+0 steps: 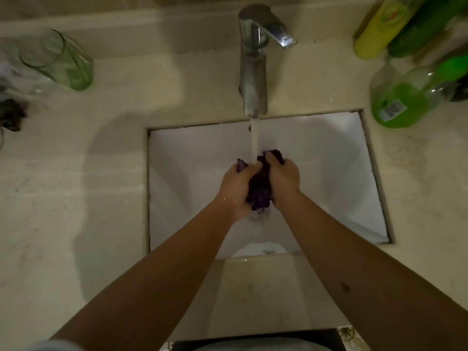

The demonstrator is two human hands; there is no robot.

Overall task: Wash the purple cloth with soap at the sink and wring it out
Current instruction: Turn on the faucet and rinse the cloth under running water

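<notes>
The purple cloth (259,187) is bunched up between both hands over the middle of the white sink (342,173). My left hand (236,191) grips its left side and my right hand (285,179) grips its right side, fingers closed around the fabric. Water runs from the chrome faucet (254,64) in a stream (254,140) that lands on the top of the cloth between my hands. Water drips from the cloth's lower end toward the drain.
A bottle of green liquid (402,100) lies on the counter at the right, with yellow (377,29) and dark green (420,29) bottles behind it. A green glass (60,62) stands at the left beside a dark object (11,114). Beige counter (76,186) surrounds the sink.
</notes>
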